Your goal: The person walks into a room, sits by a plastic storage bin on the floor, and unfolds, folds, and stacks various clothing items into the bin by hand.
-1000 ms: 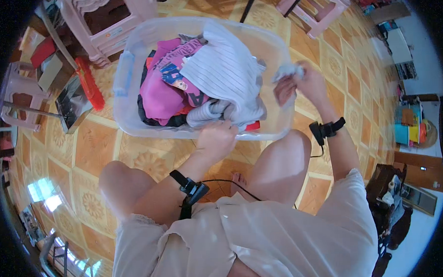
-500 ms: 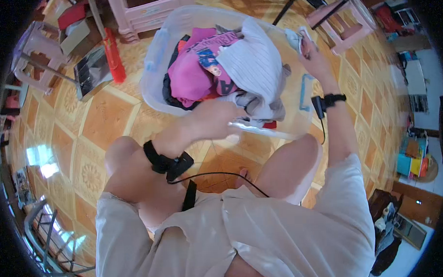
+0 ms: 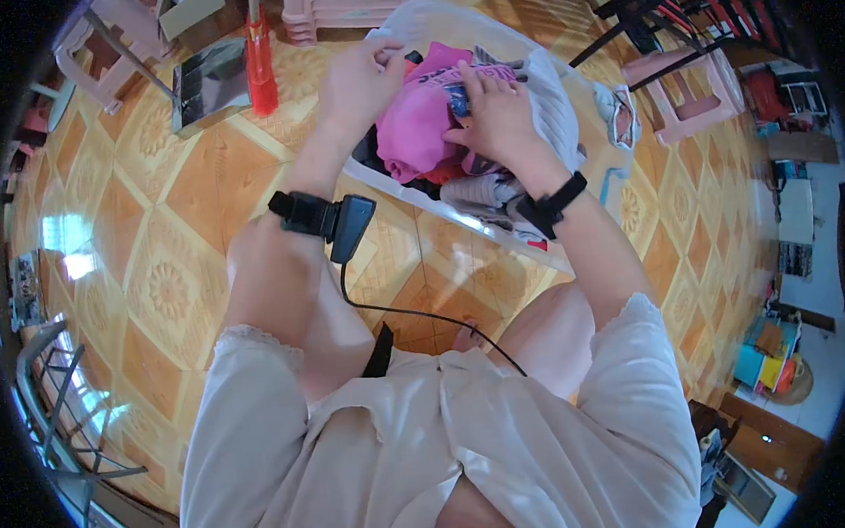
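A clear plastic storage bin [image 3: 420, 194] holds a heap of clothes. On top lies a pink shirt [image 3: 418, 124] with dark lettering and a blue printed picture. My right hand [image 3: 503, 117] rests on this shirt with its fingers spread. At the bin's left side is my left hand [image 3: 361, 89], its fingers curled near the rim; what they hold, if anything, is hidden. A white ribbed garment [image 3: 554, 96] lies to the right of the pink shirt. Grey cloth [image 3: 480, 192] shows at the near side. By the bin's right side sits a small white-and-pale-blue item [image 3: 619, 117] with a reddish inside.
Left of the bin, a red-handled broom or dustpan pole [image 3: 261, 79] stands by a dustpan [image 3: 210, 85]. Pink plastic stools [image 3: 687, 96] are around the bin. A black cable [image 3: 415, 313] runs from the left wrist device [image 3: 347, 225] across my lap.
My right hand has let go of the small white item and moved left onto the pink shirt. My left hand has moved from the bin's near edge up to its left side.
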A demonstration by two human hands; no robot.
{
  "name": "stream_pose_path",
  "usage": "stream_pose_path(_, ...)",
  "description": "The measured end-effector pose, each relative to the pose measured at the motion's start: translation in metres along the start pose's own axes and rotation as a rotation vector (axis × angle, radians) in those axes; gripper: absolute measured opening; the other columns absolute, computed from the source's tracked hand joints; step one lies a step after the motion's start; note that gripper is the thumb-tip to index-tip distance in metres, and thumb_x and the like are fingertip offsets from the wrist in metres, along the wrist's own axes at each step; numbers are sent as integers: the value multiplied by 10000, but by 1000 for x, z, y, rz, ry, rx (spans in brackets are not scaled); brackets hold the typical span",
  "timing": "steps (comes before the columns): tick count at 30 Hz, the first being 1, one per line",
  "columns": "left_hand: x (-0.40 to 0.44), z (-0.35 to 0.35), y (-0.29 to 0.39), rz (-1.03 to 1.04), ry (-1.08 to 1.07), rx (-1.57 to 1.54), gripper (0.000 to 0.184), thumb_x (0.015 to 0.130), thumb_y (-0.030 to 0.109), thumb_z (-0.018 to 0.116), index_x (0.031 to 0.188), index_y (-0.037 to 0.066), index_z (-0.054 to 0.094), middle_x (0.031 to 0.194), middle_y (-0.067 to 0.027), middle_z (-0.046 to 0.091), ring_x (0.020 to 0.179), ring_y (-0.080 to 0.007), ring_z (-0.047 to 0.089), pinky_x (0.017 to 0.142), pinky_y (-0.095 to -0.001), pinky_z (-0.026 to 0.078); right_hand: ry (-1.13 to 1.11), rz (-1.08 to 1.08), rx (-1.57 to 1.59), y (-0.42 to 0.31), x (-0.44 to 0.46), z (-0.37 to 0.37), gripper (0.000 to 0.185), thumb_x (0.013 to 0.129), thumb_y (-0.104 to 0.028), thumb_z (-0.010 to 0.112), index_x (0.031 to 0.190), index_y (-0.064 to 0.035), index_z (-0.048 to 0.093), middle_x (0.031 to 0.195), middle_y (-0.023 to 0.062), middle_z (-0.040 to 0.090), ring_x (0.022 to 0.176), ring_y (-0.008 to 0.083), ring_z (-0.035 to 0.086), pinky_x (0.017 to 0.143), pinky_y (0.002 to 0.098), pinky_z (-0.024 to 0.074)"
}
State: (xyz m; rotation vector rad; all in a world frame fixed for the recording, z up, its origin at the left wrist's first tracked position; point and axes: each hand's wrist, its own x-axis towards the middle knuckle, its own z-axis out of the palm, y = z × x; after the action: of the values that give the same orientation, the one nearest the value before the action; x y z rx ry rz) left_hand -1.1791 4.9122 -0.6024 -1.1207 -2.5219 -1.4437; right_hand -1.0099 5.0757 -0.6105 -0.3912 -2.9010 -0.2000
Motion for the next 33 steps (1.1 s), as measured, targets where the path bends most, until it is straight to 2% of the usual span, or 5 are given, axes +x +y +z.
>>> stream_pose_path(6,9,-3,-24,-96,46,-172,290,923,273,677,1137,104,777,863,-112,773,747,-219,746,710,-355,582,-27,448,302,70,1,-90,552,857,-559,702,1104,-69,760,872,261,730,881,460,718,758,514,565)
stream_pose_path(16,14,15,-41,-118,-11,-168,320,913,347,685,1141,144,780,863,-110,768,788,-272,741,739,-393,579,934,657,602,290,-158,-326,435,1082,-353,491,1367,-42,600,1289,128,680,1133,255,688,868,396,591)
stream_pose_path(22,11,6,-31,-141,-90,-104,324,913,356,682,1146,153,780,853,-112,758,798,-284,739,743,-402,579,643,1234,1049,442,-382,-294,432,1057,-349,500,1382,-81,595,1363,106,651,1177,259,652,981,424,543)
stream_pose_path(31,1,19,-40,-101,-146,-25,336,925,369,680,1166,155,775,878,-131,759,808,-268,751,739,-400,577,1003,1462,679,424,-463,-280,386,1056,-318,469,1345,-79,562,1156,148,693,990,350,714,771,545,639)
stream_pose_path(33,-3,20,-41,-138,-257,-125,331,951,353,665,1208,167,759,857,-104,755,753,-216,752,703,-374,573,832,1002,1048,272,-406,-302,427,1039,-394,565,1263,-34,617,1115,153,718,902,331,736,744,500,636)
